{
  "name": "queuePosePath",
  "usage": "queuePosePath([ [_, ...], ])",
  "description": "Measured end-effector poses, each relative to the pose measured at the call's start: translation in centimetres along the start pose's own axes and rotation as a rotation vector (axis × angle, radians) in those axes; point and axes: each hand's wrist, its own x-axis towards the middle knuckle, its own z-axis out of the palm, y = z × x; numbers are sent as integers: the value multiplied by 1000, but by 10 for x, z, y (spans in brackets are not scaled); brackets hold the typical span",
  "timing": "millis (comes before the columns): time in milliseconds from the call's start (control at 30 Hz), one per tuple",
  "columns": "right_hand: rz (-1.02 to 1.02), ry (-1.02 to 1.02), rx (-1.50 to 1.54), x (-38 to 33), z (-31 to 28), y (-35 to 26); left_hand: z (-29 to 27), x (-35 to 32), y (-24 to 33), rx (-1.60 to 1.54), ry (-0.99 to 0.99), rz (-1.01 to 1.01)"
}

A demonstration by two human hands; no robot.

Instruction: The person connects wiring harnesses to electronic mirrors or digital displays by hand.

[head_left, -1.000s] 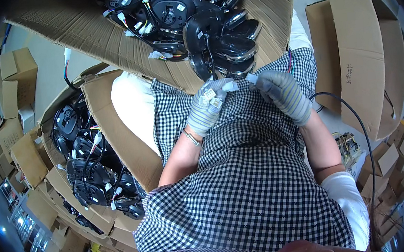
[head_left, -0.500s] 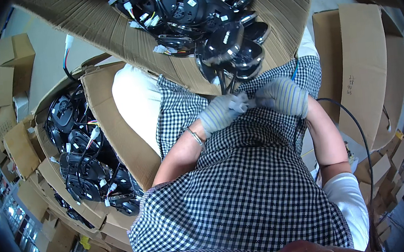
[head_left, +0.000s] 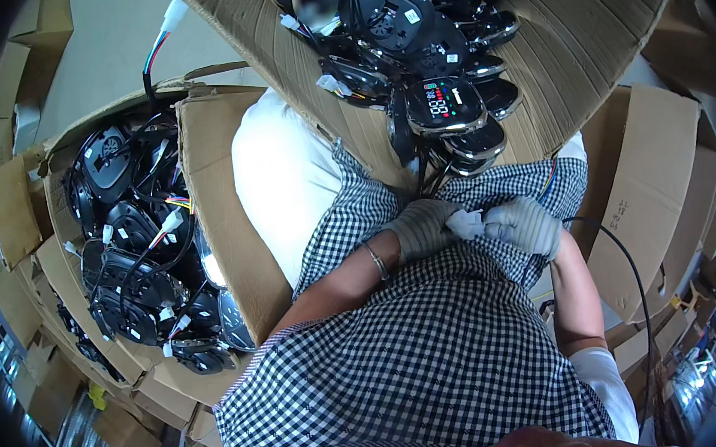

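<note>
Both my hands wear striped knit gloves and meet in front of my checked apron. My left hand (head_left: 427,227) is closed around white plug connectors (head_left: 465,224), whose black cables run up toward the dashboard displays. Close beside it, my right hand (head_left: 524,226) is closed on a white connector end, partly hidden by the fingers; coloured wires and a black cable (head_left: 616,237) lie near that hand. The two connectors look pressed together, though the exact join is hidden. Just beyond my hands, one black dashboard display (head_left: 446,105) glows with red and green digits, on top of other dark displays.
A large open cardboard box (head_left: 583,55) ahead holds several black displays (head_left: 394,17) with loose cables. At my left, another carton (head_left: 232,210) is filled with similar units (head_left: 136,288). Folded cardboard (head_left: 630,189) stands at the right.
The top display, dark before, now shows lit digits. My hands have drawn closer together at the white connectors, and the whole view has shifted slightly.
</note>
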Motion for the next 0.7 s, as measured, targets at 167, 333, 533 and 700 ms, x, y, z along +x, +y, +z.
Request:
queuePosePath([
  [167,42,764,271,27,-84,-36,-8,1,9,-261,359,-231],
  [333,-61,780,438,147,-132,-105,40,20,-43,-1277,637,-6],
  [533,104,574,-218,308,-111,-31,24,23,-32,-808,525,-25],
  [700,124,466,-142,259,-69,-43,57,34,-73,-1445,464,137],
])
